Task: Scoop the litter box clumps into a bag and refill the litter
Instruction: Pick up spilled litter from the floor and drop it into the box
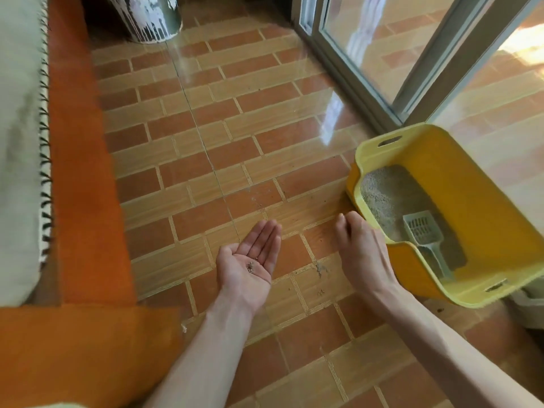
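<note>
Two bare hands hover over my view of the glossy orange-and-tan brick-patterned tile floor (pixel 223 142). My left hand (pixel 250 260) lies palm up, fingers (pixel 265 237) straight and together, cradling a few small dark litter grains (pixel 252 265) in the palm. My right hand (pixel 363 251) hangs palm down just beside the yellow plastic litter box (pixel 471 178), its fingers bunched toward the thumb; whether they pinch anything, I cannot tell. Inside the box, pale grey litter (pixel 382 192) covers the bottom, and a grey slotted plastic scoop (pixel 424 231) lies on it. Scattered specks of spilled litter (pixel 319 269) dot the floor between my arms. At right stands a grey-framed sliding glass door (pixel 368 54); at left, an orange ledge (pixel 79 172) under a pale fringed cloth (pixel 17 142).
</note>
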Motion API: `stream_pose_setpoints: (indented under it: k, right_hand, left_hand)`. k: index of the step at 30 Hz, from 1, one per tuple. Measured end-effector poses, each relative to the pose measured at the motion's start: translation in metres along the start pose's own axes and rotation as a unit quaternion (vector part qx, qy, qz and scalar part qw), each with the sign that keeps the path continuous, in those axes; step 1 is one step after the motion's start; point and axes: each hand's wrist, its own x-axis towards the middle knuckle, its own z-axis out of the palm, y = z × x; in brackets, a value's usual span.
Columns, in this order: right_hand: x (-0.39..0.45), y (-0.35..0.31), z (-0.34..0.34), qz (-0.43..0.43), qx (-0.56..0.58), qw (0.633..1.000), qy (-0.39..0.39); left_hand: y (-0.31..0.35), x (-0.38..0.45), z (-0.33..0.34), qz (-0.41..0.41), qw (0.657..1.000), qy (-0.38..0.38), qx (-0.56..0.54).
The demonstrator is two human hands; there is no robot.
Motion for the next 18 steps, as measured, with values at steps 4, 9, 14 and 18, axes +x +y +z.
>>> stream_pose_setpoints:
  k: [4,9,14,18]
  right_hand:
    - [0.005,-0.087,-0.079,0.038,-0.005,0.999,0.003]
    - [0.012,-0.193,-0.174,0.072,-0.002,0.997,0.012]
    - [0.014,-0.303,-0.272,0.085,0.02,0.996,0.032]
    - [0.01,-0.382,-0.339,0.061,0.039,0.996,0.052]
  left_hand:
    - [0.028,-0.083,0.073,0.0,1.0,0.001,-0.013]
    - [0.055,-0.184,0.158,-0.009,0.999,0.017,-0.034]
    - [0.081,-0.298,0.237,0.002,0.998,0.024,-0.051]
    - [0.105,-0.386,0.298,0.003,0.998,0.026,-0.054]
